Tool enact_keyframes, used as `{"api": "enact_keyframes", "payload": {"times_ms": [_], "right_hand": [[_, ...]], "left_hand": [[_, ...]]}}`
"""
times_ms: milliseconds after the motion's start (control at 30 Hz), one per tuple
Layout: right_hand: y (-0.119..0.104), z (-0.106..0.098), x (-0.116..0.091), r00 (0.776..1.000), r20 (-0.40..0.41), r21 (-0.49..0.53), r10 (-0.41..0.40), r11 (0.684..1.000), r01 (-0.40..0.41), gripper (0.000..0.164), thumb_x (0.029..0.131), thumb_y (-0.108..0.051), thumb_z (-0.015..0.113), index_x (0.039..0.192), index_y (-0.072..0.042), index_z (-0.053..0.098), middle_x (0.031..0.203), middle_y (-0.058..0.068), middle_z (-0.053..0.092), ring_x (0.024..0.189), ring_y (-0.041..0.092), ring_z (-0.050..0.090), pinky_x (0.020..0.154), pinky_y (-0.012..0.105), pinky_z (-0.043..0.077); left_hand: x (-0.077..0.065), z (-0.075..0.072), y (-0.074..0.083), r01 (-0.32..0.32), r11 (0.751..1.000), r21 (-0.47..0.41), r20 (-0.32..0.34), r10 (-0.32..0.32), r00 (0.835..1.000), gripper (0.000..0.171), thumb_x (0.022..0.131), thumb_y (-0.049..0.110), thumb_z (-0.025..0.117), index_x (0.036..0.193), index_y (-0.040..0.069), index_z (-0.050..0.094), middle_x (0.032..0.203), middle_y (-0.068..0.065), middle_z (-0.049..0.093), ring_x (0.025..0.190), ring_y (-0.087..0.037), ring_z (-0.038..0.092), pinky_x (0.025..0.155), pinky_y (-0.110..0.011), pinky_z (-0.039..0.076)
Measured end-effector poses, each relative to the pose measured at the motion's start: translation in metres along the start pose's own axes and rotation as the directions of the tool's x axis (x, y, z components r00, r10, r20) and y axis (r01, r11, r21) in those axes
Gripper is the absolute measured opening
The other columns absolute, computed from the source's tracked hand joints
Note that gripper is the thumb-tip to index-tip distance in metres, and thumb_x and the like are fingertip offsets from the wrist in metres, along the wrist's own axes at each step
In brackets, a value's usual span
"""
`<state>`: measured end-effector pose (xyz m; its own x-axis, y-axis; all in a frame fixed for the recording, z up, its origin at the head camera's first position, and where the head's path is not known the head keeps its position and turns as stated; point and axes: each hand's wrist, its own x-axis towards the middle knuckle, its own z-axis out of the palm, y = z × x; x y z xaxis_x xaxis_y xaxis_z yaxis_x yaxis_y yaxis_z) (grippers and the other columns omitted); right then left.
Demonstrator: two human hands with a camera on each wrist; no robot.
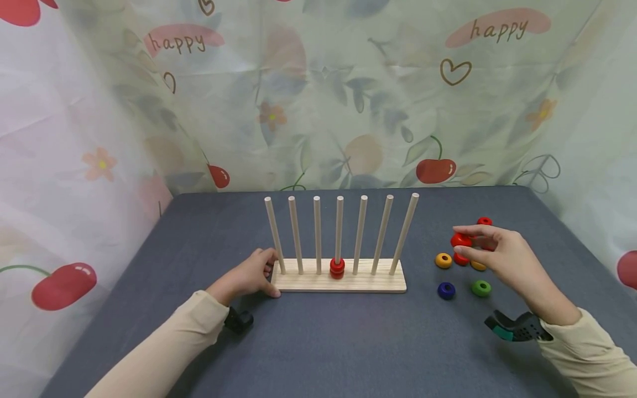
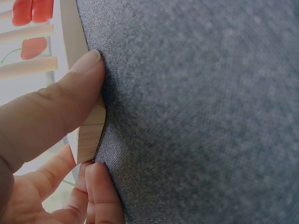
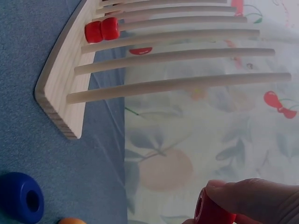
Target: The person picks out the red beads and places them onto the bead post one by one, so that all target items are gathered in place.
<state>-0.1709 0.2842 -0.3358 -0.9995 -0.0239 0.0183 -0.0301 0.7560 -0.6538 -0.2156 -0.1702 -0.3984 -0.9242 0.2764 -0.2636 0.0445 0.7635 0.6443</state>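
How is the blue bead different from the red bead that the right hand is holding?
The blue bead is dark blue, while the red bead is bright red. The blue bead lies on the table; the red bead is pinched in the right hand. Both are rounded, with a hole in the middle.

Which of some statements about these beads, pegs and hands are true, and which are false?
1. The right hand holds a red bead. True.
2. The wooden base carries five pegs. False: the wooden base carries seven.
3. Two red beads sit on the middle peg. True.
4. The left hand is away from the wooden base. False: the left hand grips its left end.
5. On the table, the blue bead lies left of the green bead in the head view. True.
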Motion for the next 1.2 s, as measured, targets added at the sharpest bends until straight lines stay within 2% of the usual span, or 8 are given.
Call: {"api": "enact_keyframes", "payload": {"times_ms": [267, 533, 1000, 1100, 1200], "right_hand": [[-0.009, -0.002, -0.001, 1.000, -0.015, 0.013, -0.026, 1.000, 0.026, 0.058, 0.084, -0.050, 0.069, 0.130, -0.015, 0.061, 0.114, 0.014, 0.069, 0.086, 0.002, 0.058, 0.064, 0.027, 0.049], [-0.015, -0.004, -0.002, 0.999, -0.019, 0.033, -0.035, 0.999, 0.035, 0.059, 0.084, -0.050, 0.069, 0.131, -0.016, 0.060, 0.116, 0.013, 0.069, 0.085, -0.006, 0.058, 0.069, 0.024, 0.049], [-0.025, -0.006, -0.003, 0.999, -0.030, 0.048, -0.041, 0.998, 0.042, 0.059, 0.085, -0.050, 0.068, 0.132, -0.017, 0.058, 0.115, 0.011, 0.069, 0.085, -0.002, 0.059, 0.069, 0.027, 0.049], [-0.027, -0.007, -0.004, 0.999, -0.037, 0.058, -0.037, 0.998, 0.039, 0.058, 0.085, -0.050, 0.068, 0.132, -0.019, 0.058, 0.117, 0.010, 0.068, 0.089, -0.002, 0.059, 0.070, 0.025, 0.048], [-0.030, -0.008, -0.005, 0.998, -0.043, 0.070, -0.035, 0.997, 0.038, 0.057, 0.085, -0.050, 0.069, 0.132, -0.020, 0.058, 0.118, 0.009, 0.068, 0.100, 0.006, 0.060, 0.072, 0.021, 0.047]], "left_hand": [[-0.001, -0.001, 0.000, -0.018, 1.000, -0.002, 0.008, 0.018, 1.000, 0.066, 0.063, 0.000, 0.088, 0.118, 0.000, 0.051, 0.110, -0.015, 0.043, 0.097, -0.025, 0.047, 0.086, -0.039, 0.044], [-0.001, 0.000, 0.001, -0.012, 1.000, 0.000, 0.006, 0.012, 1.000, 0.066, 0.063, -0.001, 0.088, 0.118, 0.000, 0.051, 0.109, -0.014, 0.043, 0.096, -0.024, 0.046, 0.085, -0.038, 0.043], [-0.002, 0.000, 0.003, -0.013, 1.000, 0.000, -0.003, 0.013, 1.000, 0.066, 0.062, -0.002, 0.088, 0.117, -0.001, 0.051, 0.110, -0.015, 0.043, 0.097, -0.025, 0.047, 0.086, -0.039, 0.044], [-0.002, 0.000, 0.003, -0.011, 1.000, 0.000, 0.000, 0.011, 1.000, 0.066, 0.062, -0.002, 0.088, 0.117, -0.001, 0.051, 0.110, -0.015, 0.043, 0.096, -0.025, 0.046, 0.085, -0.039, 0.043], [-0.002, 0.000, 0.003, -0.009, 1.000, 0.001, 0.002, 0.009, 1.000, 0.066, 0.062, -0.002, 0.088, 0.117, -0.001, 0.051, 0.109, -0.015, 0.043, 0.096, -0.025, 0.046, 0.085, -0.038, 0.043]]}}
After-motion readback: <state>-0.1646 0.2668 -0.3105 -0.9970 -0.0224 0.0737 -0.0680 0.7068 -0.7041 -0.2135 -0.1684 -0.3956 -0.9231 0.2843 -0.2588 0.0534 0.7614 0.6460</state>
